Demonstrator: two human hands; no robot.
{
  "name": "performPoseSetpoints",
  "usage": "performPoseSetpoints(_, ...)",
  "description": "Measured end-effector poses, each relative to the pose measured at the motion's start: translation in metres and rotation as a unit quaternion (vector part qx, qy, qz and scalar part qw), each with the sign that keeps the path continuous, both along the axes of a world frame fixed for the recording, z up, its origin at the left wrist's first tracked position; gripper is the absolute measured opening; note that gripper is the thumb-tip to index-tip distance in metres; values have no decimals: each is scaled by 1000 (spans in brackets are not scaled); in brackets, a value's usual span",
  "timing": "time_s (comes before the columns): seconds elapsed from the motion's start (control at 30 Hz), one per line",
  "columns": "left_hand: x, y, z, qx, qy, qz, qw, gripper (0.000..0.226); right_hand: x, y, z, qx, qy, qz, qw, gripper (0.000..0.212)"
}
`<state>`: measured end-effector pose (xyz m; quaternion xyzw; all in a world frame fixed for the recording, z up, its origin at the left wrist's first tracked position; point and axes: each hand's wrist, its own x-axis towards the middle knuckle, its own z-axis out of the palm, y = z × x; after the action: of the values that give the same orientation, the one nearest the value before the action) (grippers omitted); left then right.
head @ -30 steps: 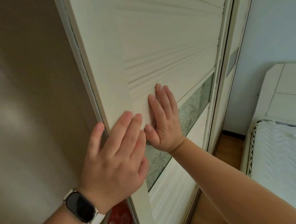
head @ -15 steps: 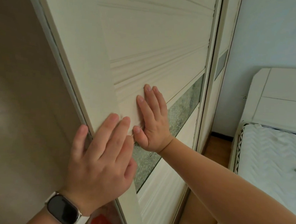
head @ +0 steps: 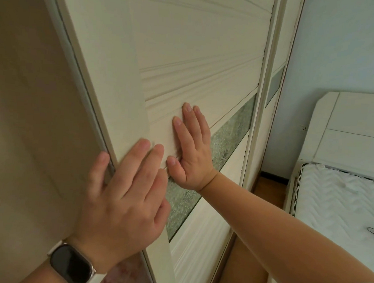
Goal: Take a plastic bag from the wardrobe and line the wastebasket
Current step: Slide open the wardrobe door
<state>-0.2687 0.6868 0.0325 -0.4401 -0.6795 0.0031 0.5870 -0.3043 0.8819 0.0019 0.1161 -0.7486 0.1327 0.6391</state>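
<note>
Pressing flat with the left hand [head: 123, 205], fingers straight, thumb splayed wide. Planting the right hand [head: 192, 150] just beyond it, fingers straight, thumb near the left fingertips, forearm outstretched.

Wardrobe door [head: 198, 54]: matt cream wood-look, ribbed grooves. Inset band [head: 229, 141]: frosted, textured glass. Watch [head: 70, 265]: glossy dark face, pale strap. Mattress [head: 335, 198]: quilted white cloth. Floor [head: 266, 190]: smooth wood.

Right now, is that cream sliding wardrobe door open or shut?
Partly open: the left hand has its thumb past the door edge, and something pink shows behind it.
</note>
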Motion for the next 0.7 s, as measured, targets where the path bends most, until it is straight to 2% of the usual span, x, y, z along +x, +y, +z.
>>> performPoseSetpoints(0.7, -34, 83, -3, -23, 10, 17, 1000, 29, -34, 89, -3, 2, 13, 13, 1000, 64)
